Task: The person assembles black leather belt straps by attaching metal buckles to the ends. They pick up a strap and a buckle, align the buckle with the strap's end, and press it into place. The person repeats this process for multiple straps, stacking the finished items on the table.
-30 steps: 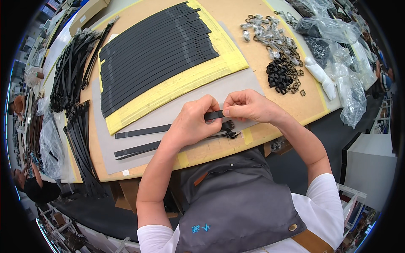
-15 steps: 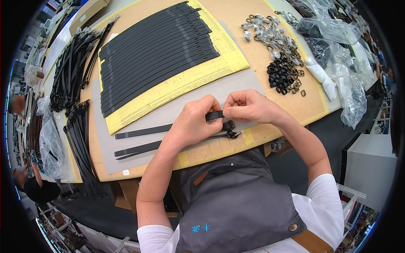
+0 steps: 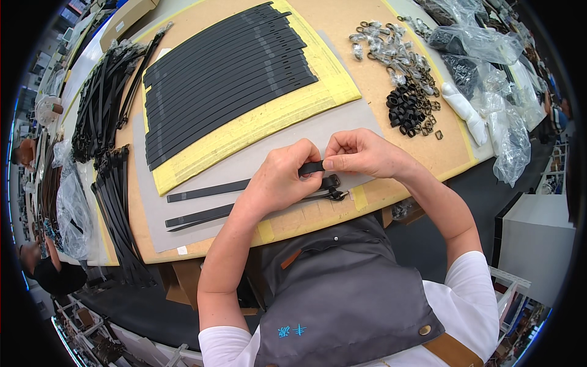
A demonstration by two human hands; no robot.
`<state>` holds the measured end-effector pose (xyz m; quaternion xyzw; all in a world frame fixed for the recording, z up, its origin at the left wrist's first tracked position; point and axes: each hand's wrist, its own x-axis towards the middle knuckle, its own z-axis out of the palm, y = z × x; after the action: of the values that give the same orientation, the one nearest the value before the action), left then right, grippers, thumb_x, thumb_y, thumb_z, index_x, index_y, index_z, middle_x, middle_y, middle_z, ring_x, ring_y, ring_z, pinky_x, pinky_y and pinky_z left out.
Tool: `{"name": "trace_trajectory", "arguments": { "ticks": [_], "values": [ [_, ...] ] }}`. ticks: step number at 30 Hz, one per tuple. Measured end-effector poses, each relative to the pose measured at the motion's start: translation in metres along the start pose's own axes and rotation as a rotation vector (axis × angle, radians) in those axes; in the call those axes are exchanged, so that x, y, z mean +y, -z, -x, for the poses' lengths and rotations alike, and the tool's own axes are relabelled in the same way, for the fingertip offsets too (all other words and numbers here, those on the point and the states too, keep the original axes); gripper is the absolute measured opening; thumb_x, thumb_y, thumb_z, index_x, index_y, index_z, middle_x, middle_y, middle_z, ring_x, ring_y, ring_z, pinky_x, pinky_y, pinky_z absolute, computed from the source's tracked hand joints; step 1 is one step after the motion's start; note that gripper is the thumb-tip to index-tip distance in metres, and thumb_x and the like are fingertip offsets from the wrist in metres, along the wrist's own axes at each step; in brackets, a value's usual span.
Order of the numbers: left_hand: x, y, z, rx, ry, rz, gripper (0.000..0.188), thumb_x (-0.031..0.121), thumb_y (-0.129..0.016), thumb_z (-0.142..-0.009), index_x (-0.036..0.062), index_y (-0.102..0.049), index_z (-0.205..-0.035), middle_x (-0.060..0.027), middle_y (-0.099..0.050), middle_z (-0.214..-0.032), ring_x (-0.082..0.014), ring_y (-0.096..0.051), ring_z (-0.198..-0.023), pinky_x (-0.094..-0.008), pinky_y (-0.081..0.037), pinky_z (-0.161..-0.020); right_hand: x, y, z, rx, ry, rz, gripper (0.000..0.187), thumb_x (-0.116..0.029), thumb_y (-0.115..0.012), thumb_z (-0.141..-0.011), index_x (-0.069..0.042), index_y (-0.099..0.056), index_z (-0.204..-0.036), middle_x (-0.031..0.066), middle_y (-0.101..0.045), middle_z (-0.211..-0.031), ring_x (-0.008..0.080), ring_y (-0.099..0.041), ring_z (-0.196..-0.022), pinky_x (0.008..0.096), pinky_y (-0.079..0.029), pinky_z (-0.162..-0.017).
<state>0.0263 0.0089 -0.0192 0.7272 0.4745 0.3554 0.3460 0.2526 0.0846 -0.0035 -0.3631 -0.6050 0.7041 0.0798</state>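
Note:
My left hand [image 3: 286, 174] is closed round a black strap [image 3: 211, 191] near its right end. The strap's tail stretches left over the grey mat. Fingers of my right hand [image 3: 362, 154] pinch the tip of that same end, close beside the left hand. Whatever small part may sit between the fingertips is hidden. Just below the hands lies another black strap [image 3: 199, 216], with dark buckles [image 3: 332, 182] showing at its right end. Beyond them, a row of flat black straps [image 3: 226, 79] lies side by side on a yellow board [image 3: 257, 125].
Small black loops [image 3: 403, 109] and metal buckles [image 3: 439, 134] are heaped at right, below wrapped metal hardware [image 3: 391, 49]. Bundled black straps [image 3: 110, 92] lie at left. Clear plastic bags [image 3: 510, 144] hang over the right edge. A person [image 3: 58, 272] is at far left.
My hands hold nearly the same pose, with only a slight shift of the fingers at the strap's end. The strap and the things on the table stay put.

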Motion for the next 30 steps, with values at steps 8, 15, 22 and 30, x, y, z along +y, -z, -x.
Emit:
{"name": "trace_trajectory", "arguments": {
  "ticks": [8, 15, 22, 30],
  "values": [
    [0.005, 0.001, 0.000, 0.027, -0.054, 0.043, 0.020, 0.004, -0.079, -0.081, 0.0007, -0.067, -0.097, -0.0073, -0.071, -0.081, -0.0136, -0.066, -0.067, -0.0278, -0.053, -0.058, -0.003, -0.002, 0.004, 0.032, 0.042, 0.021, 0.026, -0.026, -0.078, -0.097, -0.001, -0.071, -0.099, -0.0016, -0.068, -0.085, 0.0035, -0.057, -0.075, 0.0221, -0.046, -0.064],
    [0.000, -0.002, 0.001, 0.064, -0.124, 0.024, 0.020, 0.004, -0.079, -0.080, 0.0018, -0.068, -0.096, -0.0065, -0.071, -0.081, -0.0150, -0.068, -0.068, -0.0280, -0.054, -0.059, -0.003, -0.001, 0.003, -0.009, 0.025, -0.011, 0.023, -0.026, -0.078, -0.098, -0.005, -0.069, -0.100, -0.0048, -0.065, -0.085, 0.0028, -0.054, -0.073, 0.0216, -0.043, -0.063],
    [0.003, -0.001, 0.002, 0.058, -0.160, -0.011, 0.020, 0.003, -0.078, -0.080, 0.0023, -0.067, -0.096, -0.0073, -0.070, -0.080, -0.0174, -0.068, -0.068, -0.0297, -0.055, -0.062, -0.005, -0.001, 0.000, -0.059, 0.032, 0.111, 0.030, -0.033, -0.073, -0.101, -0.004, -0.071, -0.103, -0.0034, -0.065, -0.085, 0.0043, -0.055, -0.076, 0.0228, -0.046, -0.068],
    [0.004, 0.002, 0.002, 0.030, -0.104, 0.162, 0.021, 0.001, -0.074, -0.084, 0.0022, -0.063, -0.101, -0.0094, -0.074, -0.087, -0.0189, -0.073, -0.077, -0.0312, -0.057, -0.063, 0.006, -0.012, -0.007, -0.126, 0.175, 0.012, 0.026, -0.025, -0.064, -0.104, -0.001, -0.074, -0.103, -0.0022, -0.065, -0.084, 0.0074, -0.058, -0.082, 0.0265, -0.050, -0.077]
  ]
}}
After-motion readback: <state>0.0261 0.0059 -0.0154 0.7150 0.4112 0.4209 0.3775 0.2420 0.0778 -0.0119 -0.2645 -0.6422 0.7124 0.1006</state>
